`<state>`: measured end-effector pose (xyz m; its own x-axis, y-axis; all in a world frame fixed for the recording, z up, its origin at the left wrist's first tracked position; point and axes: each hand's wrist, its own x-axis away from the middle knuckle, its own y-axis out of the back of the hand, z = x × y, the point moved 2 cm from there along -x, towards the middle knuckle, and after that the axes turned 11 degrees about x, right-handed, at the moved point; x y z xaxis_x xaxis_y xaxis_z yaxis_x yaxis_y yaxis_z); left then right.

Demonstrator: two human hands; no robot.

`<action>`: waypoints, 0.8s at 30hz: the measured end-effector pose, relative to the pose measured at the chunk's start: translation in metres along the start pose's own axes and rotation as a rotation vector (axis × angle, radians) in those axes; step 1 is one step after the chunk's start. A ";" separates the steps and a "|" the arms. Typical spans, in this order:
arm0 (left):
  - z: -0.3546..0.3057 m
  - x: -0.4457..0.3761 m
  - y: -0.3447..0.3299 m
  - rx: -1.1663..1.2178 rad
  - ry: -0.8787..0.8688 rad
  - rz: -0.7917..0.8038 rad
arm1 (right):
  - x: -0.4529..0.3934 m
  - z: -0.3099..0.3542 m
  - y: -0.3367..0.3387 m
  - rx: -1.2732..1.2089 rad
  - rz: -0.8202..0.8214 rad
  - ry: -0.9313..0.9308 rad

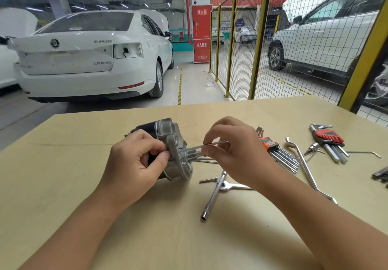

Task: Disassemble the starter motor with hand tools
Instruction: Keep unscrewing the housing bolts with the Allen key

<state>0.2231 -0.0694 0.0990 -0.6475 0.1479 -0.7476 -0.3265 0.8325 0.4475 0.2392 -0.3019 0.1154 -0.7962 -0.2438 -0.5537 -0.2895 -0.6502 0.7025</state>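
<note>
Gripping starter motor (pixel 172 147) w/ left hand (pixel 136 160), right hand (pixel 235 154) pinching hex key (pixel 210 144), tip hidden

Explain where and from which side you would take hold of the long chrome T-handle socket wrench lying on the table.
Grip the long chrome T-handle socket wrench at mid-shaft, coming down from above. That stretch lies bare on the tan wooden table. Its upper end crosses a flat chrome spanner and sits under the right hand, so the top is crowded, while the socket end near the viewer gives less balance.
</note>
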 end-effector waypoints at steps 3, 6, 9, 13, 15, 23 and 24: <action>0.000 0.000 0.000 0.002 -0.001 0.001 | 0.000 -0.001 -0.001 0.039 0.015 0.009; -0.001 0.000 0.000 -0.001 -0.009 0.004 | 0.001 0.001 -0.001 0.096 0.003 0.069; -0.001 0.000 0.000 0.000 -0.018 -0.002 | 0.001 0.003 0.001 0.155 -0.017 0.122; -0.002 0.000 -0.001 0.005 -0.018 -0.006 | 0.002 0.006 0.002 0.220 -0.028 0.145; -0.002 0.001 -0.001 0.006 -0.019 -0.007 | 0.002 0.007 0.002 0.243 -0.033 0.177; -0.003 0.001 -0.002 -0.007 -0.025 -0.007 | 0.000 0.002 0.002 0.170 0.021 0.198; -0.003 0.001 -0.002 -0.008 -0.024 -0.005 | 0.000 0.003 0.002 0.151 0.027 0.197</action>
<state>0.2212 -0.0722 0.0987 -0.6292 0.1564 -0.7613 -0.3352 0.8291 0.4474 0.2369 -0.3008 0.1177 -0.6901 -0.4047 -0.6000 -0.3575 -0.5302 0.7688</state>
